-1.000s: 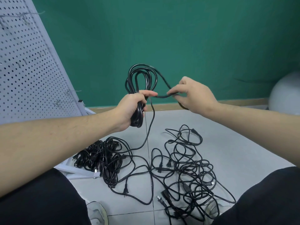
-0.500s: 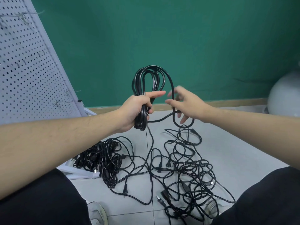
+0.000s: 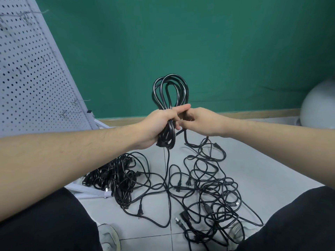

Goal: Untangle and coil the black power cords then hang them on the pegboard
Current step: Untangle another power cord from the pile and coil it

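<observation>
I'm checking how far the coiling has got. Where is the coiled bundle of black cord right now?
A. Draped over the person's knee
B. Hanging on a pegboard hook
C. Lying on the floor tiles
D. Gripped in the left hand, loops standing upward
D: the left hand grips the coiled bundle at its middle, with the loops rising above the fist, while the right hand meets it at the grip.

Tangled cords point(image 3: 208, 192) cover the floor point(image 3: 262, 169) between the knees, the pegboard point(image 3: 32, 69) blocks the left, and bare floor lies right.
</observation>
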The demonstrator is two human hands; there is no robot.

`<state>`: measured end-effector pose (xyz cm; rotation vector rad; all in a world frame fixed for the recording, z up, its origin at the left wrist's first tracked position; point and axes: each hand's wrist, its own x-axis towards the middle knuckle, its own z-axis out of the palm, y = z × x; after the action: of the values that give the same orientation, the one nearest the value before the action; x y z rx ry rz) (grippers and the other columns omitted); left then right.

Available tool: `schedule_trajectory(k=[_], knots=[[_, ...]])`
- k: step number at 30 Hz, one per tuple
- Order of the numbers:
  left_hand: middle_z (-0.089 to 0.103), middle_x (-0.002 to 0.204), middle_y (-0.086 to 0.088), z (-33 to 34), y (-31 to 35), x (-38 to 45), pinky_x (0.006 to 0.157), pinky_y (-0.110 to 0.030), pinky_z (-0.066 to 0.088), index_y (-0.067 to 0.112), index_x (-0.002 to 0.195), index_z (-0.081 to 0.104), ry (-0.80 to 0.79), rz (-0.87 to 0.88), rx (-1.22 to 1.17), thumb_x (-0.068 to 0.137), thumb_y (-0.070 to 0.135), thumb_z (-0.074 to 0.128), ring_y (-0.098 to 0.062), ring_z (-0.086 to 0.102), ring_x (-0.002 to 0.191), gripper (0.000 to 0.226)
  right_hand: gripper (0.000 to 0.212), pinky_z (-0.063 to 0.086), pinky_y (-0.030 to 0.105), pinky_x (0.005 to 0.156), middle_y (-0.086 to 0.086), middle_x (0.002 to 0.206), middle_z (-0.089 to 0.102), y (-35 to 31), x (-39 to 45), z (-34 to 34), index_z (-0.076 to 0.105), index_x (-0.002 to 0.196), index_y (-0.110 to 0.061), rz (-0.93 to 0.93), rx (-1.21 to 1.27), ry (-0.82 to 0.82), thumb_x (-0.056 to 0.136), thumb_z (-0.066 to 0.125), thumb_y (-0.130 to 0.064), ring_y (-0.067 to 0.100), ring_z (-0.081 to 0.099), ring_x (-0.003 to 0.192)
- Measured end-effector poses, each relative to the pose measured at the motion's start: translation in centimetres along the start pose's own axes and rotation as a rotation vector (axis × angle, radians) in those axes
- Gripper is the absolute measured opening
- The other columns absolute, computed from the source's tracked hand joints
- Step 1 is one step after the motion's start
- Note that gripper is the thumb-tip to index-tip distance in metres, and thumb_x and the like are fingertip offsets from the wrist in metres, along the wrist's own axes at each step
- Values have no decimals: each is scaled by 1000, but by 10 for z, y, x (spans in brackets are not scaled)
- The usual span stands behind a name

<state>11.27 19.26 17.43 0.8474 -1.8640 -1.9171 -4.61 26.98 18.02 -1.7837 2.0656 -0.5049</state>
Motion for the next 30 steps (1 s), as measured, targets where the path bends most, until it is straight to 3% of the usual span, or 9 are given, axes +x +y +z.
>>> schedule_trajectory(k=[5,8,10,13,16,18,22,25,30], knots=[[63,81,1,10,9,2,57,-21,42,33,131,66,72,14,-123,88,7,48,-13,50,66,53,25,38,17,57,-9,77,61,5,9,7,50,104,-21,0,-48,106,101,53,-46,15,55,71],[65,121,10,5,14,7,68,-17,45,25,141,60,155,41,-152,96,4,44,-9,51,82,53,31,45,31,64,-7,79,64,6,5,4,56,92,-21,31,41,226,91,67,-50,14,57,70],[62,128,17,-2,14,9,78,-19,40,26,144,58,202,53,-133,98,5,44,-8,51,97,52,34,47,34,69,-2,75,65,7,1,-1,62,73,-20,-7,56,252,90,69,-49,18,57,71],[60,131,15,-13,12,9,90,-26,49,26,145,56,202,16,-261,100,6,40,-17,65,111,52,58,51,42,74,25,87,64,12,0,-3,61,62,-2,34,10,180,85,68,-55,33,56,73],[59,138,10,-14,13,4,105,-42,52,25,143,58,168,-4,-339,102,6,38,-29,70,115,50,46,41,33,59,12,73,55,19,-3,5,56,69,-10,178,-127,-54,84,76,-49,29,49,68],[58,138,6,-12,15,2,107,-50,50,25,141,61,148,5,-353,102,6,38,-33,68,117,49,42,35,30,58,-2,83,52,19,-7,10,50,91,-16,165,-142,-103,81,82,-41,18,47,72],[56,122,2,-8,22,3,102,-56,53,15,131,68,166,21,-409,102,9,45,-28,69,98,37,66,44,32,85,-2,111,44,17,-1,15,46,136,-28,40,-165,-45,82,82,-34,19,53,102],[50,114,-3,-8,25,2,87,-54,61,4,124,66,202,3,-455,100,16,59,-24,58,83,28,47,47,37,91,-4,109,37,18,4,18,60,130,-37,27,-275,-1,86,77,-39,20,50,103],[46,104,3,-12,19,6,80,-31,49,26,137,65,204,25,-381,98,7,42,-18,48,77,49,21,50,31,93,3,124,53,10,3,24,68,114,-25,-6,-153,-22,95,69,-32,20,61,102]])
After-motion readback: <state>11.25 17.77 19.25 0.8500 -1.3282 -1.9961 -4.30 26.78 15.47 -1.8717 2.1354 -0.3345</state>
